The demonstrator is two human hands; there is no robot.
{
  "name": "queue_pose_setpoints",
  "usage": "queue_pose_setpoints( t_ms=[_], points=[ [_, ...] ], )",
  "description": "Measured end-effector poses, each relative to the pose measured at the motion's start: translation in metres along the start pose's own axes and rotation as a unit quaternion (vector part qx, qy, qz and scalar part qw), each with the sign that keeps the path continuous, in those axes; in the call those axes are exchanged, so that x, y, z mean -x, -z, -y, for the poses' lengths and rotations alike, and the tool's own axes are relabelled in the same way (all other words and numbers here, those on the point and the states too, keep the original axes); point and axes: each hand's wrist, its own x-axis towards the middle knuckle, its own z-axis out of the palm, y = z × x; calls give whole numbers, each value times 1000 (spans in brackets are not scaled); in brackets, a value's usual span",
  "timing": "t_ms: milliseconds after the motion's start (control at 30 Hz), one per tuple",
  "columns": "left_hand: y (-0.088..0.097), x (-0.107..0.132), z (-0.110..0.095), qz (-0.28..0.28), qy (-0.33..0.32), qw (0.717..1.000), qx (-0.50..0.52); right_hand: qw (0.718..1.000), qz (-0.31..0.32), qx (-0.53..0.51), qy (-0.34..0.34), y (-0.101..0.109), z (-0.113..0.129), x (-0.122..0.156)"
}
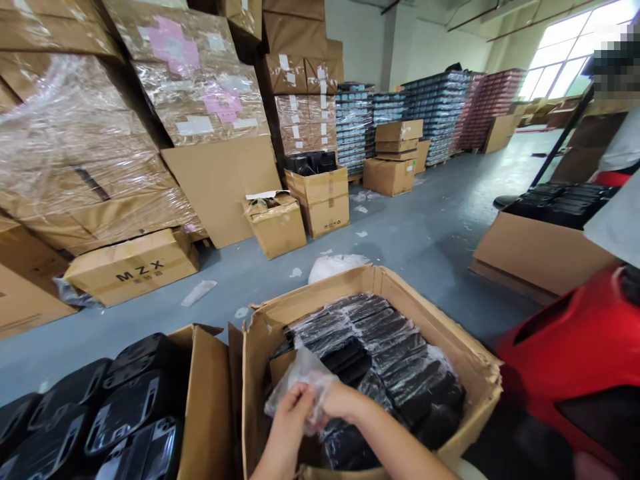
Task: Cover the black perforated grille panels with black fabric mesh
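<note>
Both my hands are together over the left part of an open cardboard box (425,303). The fingers of my left hand (295,405) pinch a clear plastic bag (306,368), which bunches up around them. My right hand (334,400) is at the same bag, its fingers partly hidden behind the left hand and the plastic. Whether anything is inside the bag cannot be made out. Below and beyond my hands, rows of black items (400,353) wrapped in clear plastic fill the box.
At the lower left stands a box of black plastic parts (123,410). A red chair-like object (565,353) is at the right, near another carton (540,250) of black parts and a person's pale sleeve (617,213). Stacked wrapped cartons (200,87) line the left.
</note>
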Motion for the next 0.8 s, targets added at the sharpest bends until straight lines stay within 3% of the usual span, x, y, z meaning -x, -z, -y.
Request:
queue_pose_setpoints(
  t_ms=[67, 167, 233, 267, 367, 433, 600, 700, 800],
  points=[
    [9, -7, -4, -62, 9, 997, 54, 991, 40, -128, -12, 3, -3, 0],
    [13, -17, -8, -24, 56, 997, 38, 957, 93, -266, -71, 7, -10, -2],
    [15, -24, -11, 16, 57, 998, -21, 964, 70, -238, -91, 6, -14, -6],
    [16, -28, -14, 7, 30, 999, -44, 970, 52, -218, -93, 5, -17, -9],
    [30, -42, -23, -101, -92, 989, -59, 980, 11, -170, -108, 0, -27, -12],
    [43, -49, -29, -155, -138, 977, -43, 983, 27, -141, -112, -7, -34, -9],
    [62, -54, -38, -202, -163, 966, -11, 974, 225, -40, -2, -35, -47, 8],
    [63, -51, -44, -232, -194, 953, 12, 932, 345, 65, 89, -60, -45, 18],
    [65, -49, -48, -244, -209, 947, 3, 895, 395, 163, 132, -86, -39, 21]
  ],
)
